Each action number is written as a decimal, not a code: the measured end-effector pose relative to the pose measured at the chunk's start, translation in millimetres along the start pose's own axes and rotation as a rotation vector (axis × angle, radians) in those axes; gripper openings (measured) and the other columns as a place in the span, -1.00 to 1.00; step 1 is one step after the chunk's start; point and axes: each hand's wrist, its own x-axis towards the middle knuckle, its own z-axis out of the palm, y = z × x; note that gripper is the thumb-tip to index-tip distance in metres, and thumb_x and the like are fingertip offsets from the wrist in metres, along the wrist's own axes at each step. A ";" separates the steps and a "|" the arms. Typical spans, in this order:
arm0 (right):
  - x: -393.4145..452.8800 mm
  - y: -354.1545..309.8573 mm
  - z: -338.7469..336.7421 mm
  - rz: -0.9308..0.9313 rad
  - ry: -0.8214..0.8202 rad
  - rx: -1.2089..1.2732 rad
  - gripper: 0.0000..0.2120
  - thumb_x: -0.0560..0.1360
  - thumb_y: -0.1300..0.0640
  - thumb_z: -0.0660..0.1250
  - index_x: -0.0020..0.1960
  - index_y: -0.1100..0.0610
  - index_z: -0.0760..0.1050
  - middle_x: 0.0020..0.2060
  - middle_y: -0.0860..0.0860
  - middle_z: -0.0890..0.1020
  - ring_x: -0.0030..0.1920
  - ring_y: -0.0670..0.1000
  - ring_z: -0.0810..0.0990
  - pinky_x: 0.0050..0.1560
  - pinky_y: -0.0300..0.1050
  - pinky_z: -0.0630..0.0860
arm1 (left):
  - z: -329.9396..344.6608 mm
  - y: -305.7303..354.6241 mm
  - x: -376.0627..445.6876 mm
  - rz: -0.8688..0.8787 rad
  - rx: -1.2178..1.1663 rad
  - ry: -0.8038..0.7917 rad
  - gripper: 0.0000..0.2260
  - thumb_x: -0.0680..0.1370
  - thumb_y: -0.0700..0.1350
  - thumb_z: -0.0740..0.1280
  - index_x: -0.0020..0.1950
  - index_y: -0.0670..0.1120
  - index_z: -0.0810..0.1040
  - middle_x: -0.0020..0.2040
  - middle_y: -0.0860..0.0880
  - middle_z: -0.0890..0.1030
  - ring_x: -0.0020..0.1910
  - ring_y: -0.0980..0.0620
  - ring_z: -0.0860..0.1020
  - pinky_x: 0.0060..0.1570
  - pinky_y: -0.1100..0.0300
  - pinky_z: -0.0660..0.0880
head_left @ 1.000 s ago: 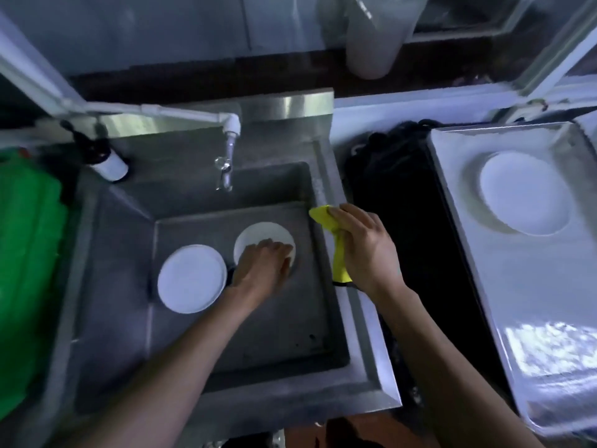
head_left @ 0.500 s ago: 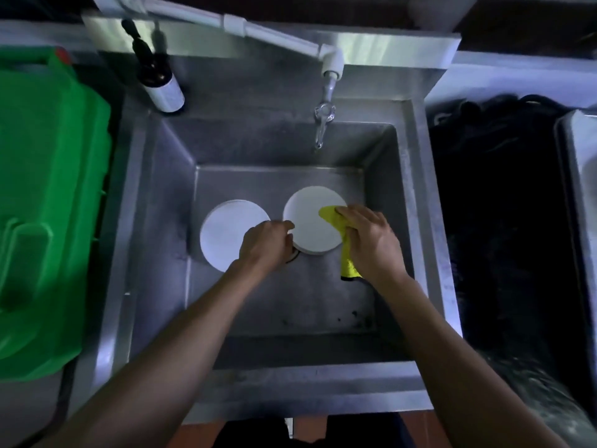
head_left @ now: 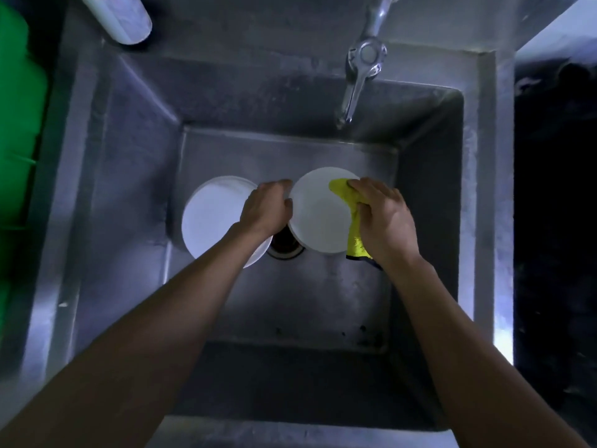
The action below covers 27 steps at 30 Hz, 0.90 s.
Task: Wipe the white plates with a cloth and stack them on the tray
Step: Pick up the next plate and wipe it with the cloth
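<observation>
Two white plates are in the steel sink [head_left: 135, 176]. The right plate [head_left: 318, 215] is lifted over the drain; my left hand [head_left: 266, 210] grips its left rim. My right hand [head_left: 382, 218] holds a yellow cloth [head_left: 347, 202] against the plate's right side, and the cloth's tail hangs below the hand. The left plate [head_left: 211, 221] lies flat on the sink floor, partly hidden by my left forearm. The tray is out of view.
A chrome tap [head_left: 358, 72] juts over the back of the sink. The drain [head_left: 286, 247] lies between the plates. A white bottle [head_left: 121, 17] stands at the back left rim. A green container [head_left: 17, 150] sits to the left, a dark mass [head_left: 555, 205] to the right.
The view has dropped and closed in on the sink, losing the tray on the right. My left hand lifted the right plate by its rim and my right hand brought the cloth onto it.
</observation>
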 end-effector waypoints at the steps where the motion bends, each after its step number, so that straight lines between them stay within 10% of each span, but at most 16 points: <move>1: 4.1 4.9 3.6 0.005 0.001 0.005 -0.60 0.54 0.28 0.20 0.32 0.06 0.56 0.25 0.04 0.60 0.14 0.28 0.54 0.16 0.18 0.50 | 4.9 -0.5 6.5 0.003 -0.008 0.004 -0.70 0.55 -0.18 0.30 0.27 -0.11 0.58 0.20 -0.18 0.65 0.17 -0.24 0.59 0.09 0.00 0.55; 27: 16.4 56.8 30.6 -0.005 -0.013 0.089 -0.64 0.55 0.23 0.18 0.30 0.13 0.56 0.21 0.11 0.62 0.11 0.31 0.56 0.07 0.21 0.57 | 73.3 -8.3 68.8 -0.259 -0.075 0.081 -0.67 0.49 -0.05 0.50 0.17 -0.14 0.54 0.18 -0.17 0.55 0.16 -0.20 0.53 -0.06 0.10 0.35</move>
